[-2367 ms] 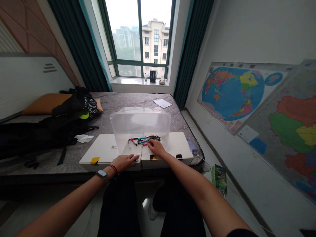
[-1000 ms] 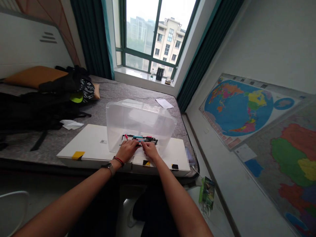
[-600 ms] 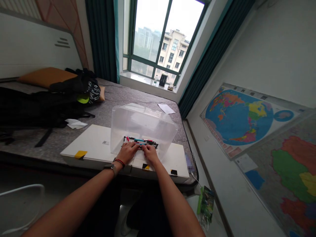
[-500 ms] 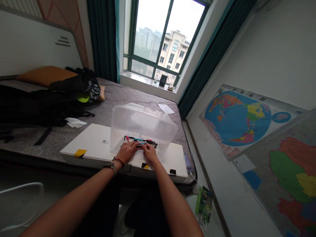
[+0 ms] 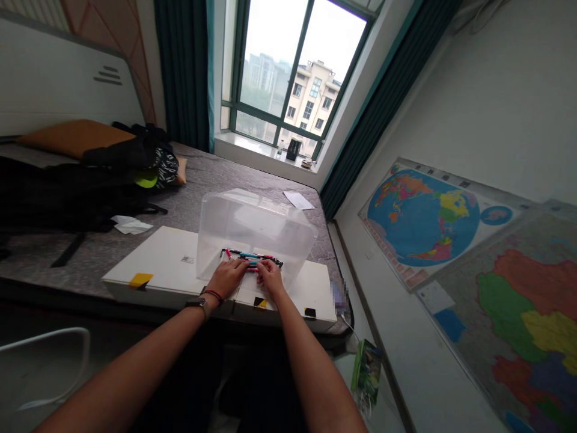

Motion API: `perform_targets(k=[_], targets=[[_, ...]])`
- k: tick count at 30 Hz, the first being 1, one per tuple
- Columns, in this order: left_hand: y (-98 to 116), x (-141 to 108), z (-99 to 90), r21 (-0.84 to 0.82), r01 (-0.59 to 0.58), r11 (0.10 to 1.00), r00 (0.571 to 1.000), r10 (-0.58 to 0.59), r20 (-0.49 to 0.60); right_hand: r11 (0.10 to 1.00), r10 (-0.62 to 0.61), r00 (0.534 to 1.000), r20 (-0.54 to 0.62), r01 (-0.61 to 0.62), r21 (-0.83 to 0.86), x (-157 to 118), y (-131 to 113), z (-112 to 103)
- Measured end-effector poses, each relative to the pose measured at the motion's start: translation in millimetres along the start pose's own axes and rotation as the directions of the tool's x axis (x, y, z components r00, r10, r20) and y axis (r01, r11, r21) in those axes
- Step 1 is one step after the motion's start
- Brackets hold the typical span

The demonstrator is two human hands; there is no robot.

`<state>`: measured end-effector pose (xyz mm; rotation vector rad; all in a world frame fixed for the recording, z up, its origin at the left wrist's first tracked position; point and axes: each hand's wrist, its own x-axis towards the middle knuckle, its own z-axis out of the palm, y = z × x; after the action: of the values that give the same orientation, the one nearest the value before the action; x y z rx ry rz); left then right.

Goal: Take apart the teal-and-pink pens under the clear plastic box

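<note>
Several pens, with black, teal and red parts, lie together inside a translucent plastic bin. The bin rests on white boxes with its open side toward me. My left hand reaches into the opening, fingers closed on the left end of a pen. Just beside it, my right hand has its thumb and fingers pinched at the right end of the pens. The fingers partly cover what they hold. A wristwatch and a red band are on my left wrist.
The boxes sit on a grey mattress. Black bags and crumpled tissue lie left, and a white paper lies behind the bin. At right are the wall with maps and a green packet with cables.
The view has shifted slightly, moving the scene a little left. My right fingers have drawn slightly apart from the left, and a red pen shows between my hands.
</note>
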<state>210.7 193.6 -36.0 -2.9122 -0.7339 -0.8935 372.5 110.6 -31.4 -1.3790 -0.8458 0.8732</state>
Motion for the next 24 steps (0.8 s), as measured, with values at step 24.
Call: perform_targets(k=[24], targets=[[1.6,0.1,0.1,-0.132,0.16,0.978,0.987,-0.162,-0.005,0.972,-0.052,0.966,-0.253,0.107,0.208,0.8,5.0,-3.5]])
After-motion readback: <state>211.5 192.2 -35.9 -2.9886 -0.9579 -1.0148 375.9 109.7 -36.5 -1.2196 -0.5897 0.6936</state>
